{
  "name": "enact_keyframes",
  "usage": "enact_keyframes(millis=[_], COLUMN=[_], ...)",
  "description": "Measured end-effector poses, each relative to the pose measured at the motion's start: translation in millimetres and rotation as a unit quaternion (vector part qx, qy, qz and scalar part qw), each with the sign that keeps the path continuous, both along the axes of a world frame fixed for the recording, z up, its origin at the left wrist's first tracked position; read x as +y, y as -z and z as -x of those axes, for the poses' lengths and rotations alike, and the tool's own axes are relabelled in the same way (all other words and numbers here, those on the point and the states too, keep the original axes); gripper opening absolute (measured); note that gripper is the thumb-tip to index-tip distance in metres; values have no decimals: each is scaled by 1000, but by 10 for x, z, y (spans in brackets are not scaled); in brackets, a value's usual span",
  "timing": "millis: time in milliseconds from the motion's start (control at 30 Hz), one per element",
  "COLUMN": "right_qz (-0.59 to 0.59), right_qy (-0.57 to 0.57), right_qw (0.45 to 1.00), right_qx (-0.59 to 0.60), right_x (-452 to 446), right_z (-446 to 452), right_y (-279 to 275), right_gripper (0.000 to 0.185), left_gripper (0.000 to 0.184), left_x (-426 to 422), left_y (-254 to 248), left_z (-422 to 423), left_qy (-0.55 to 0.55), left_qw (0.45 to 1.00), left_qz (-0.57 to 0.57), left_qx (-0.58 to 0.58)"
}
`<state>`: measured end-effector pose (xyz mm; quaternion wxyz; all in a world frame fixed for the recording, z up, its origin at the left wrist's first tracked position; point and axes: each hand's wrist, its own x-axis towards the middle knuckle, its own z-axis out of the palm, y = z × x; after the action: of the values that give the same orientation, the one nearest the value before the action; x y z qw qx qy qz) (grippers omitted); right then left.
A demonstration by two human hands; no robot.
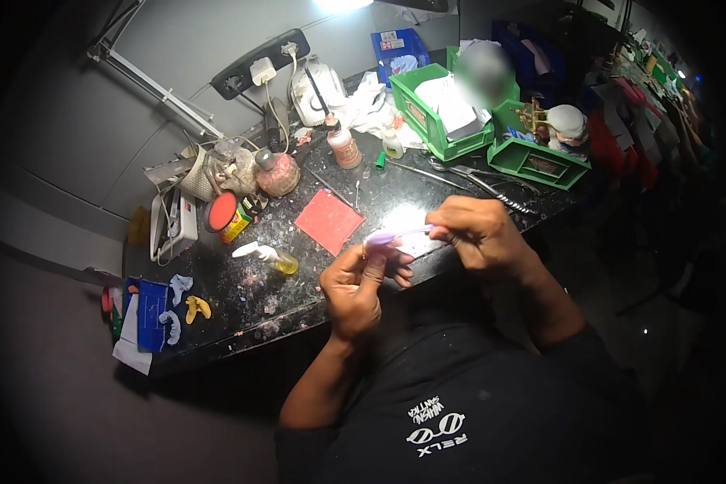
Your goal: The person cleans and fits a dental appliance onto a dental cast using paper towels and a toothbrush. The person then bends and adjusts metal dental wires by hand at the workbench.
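Note:
In the middle of the head view, my left hand is closed on a small, glossy purple-pink piece, gripped between thumb and fingers above the bench's front edge. To its right, my right hand pinches a thin pale tool whose tip reaches the piece; its exact kind is too small to make out. A flat red sheet lies on the bench just behind my left hand. Long metal tweezers lie beyond my right hand.
A pump bottle with yellow liquid stands left on the dark bench. Behind are a pink-filled bottle, jars and a green bin of papers. Another green bin holds a dental model. Blue and yellow moulded pieces lie far left.

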<state>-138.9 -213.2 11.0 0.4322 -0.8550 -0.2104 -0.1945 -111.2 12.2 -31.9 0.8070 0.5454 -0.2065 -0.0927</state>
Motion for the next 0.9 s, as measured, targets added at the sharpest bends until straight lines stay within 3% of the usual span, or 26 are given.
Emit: enact_keyframes(millis=[233, 300, 433, 533, 700, 833, 900], right_qz=[-34, -13, -40, -62, -41, -57, -58], right_qy=[-15, 18, -28, -27, -52, -11, -26], right_qw=[999, 999, 999, 998, 998, 998, 998], right_qx=[-28, 37, -7, -8, -4, -20, -27], right_x=[99, -35, 110, -10, 114, -48, 49], right_z=[-34, -47, -36, -88, 13, -34, -1], right_y=[67, 24, 34, 79, 15, 57, 92], right_gripper=[10, 12, 11, 12, 11, 9, 7], left_gripper=[26, 26, 26, 26, 23, 23, 23], left_x=[7, 35, 24, 65, 33, 66, 49], left_y=[29, 15, 90, 38, 99, 91, 80], left_z=[-29, -51, -42, -56, -43, -62, -51], left_qy=[12, 6, 16, -13, 0, -16, 10], left_qw=[1000, 1000, 999, 994, 996, 990, 994], left_qz=[3, 10, 34, 113, 82, 136, 95], left_qx=[-21, -26, -24, 0, -32, -33, -48])
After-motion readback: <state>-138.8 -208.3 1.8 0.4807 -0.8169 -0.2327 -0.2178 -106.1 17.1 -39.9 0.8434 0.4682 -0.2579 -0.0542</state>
